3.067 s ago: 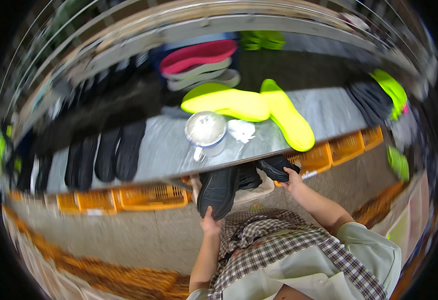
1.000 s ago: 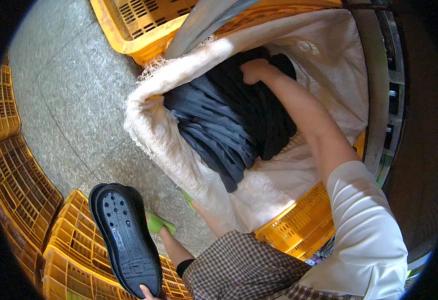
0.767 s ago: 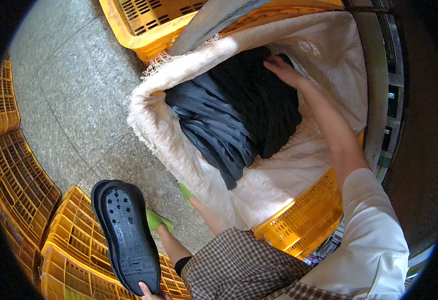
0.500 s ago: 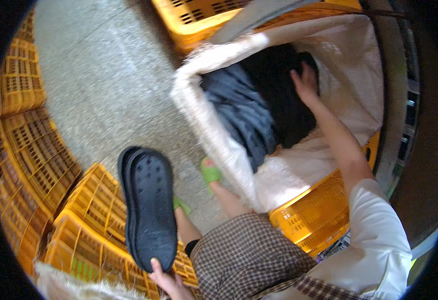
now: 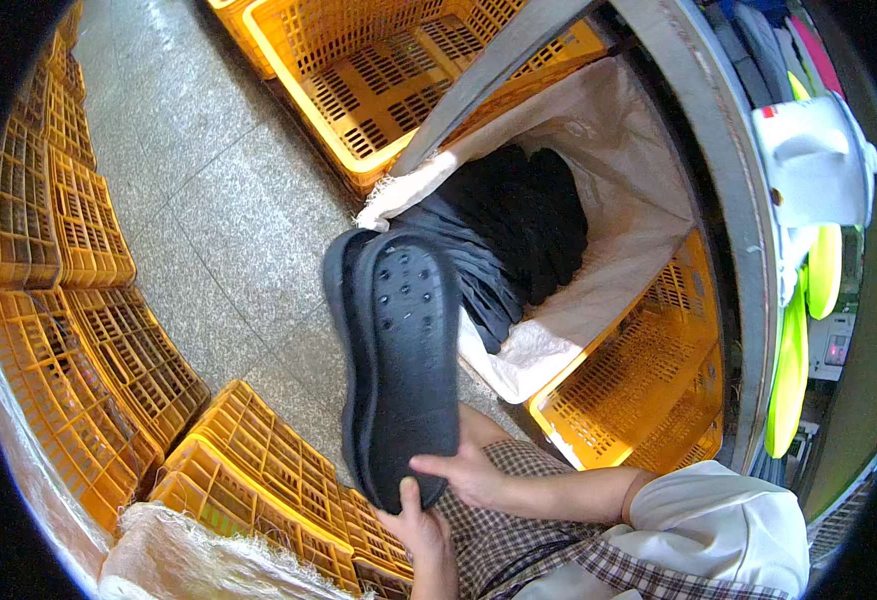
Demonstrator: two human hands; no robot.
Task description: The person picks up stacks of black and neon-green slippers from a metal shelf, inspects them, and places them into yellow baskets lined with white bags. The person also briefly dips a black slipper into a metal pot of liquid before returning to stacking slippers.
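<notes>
Two black shoe soles [image 5: 414,370], stacked a little out of line, are held up in front of me with small round holes at their far end. My left hand [image 5: 422,532] is closed on the near end from below, thumb on the top face. Beside it my right hand [image 5: 471,478] grips the same end from the right, its thumb also on top and its other fingers mostly hidden. Just beyond, a whitish woven sack [image 5: 629,160] stands open, holding a packed pile of black soles [image 5: 529,225].
An orange plastic crate [image 5: 334,135] stands at the far side, another orange crate [image 5: 649,350] by the sack. Stacked crates [image 5: 89,220] line the left. A grey metal frame [image 5: 729,150] runs along the right, with bright yellow-green pieces [image 5: 789,370] beyond it.
My right hand has come out of the sack and taken hold of the soles next to my left hand. The soles have moved toward the right in view.
</notes>
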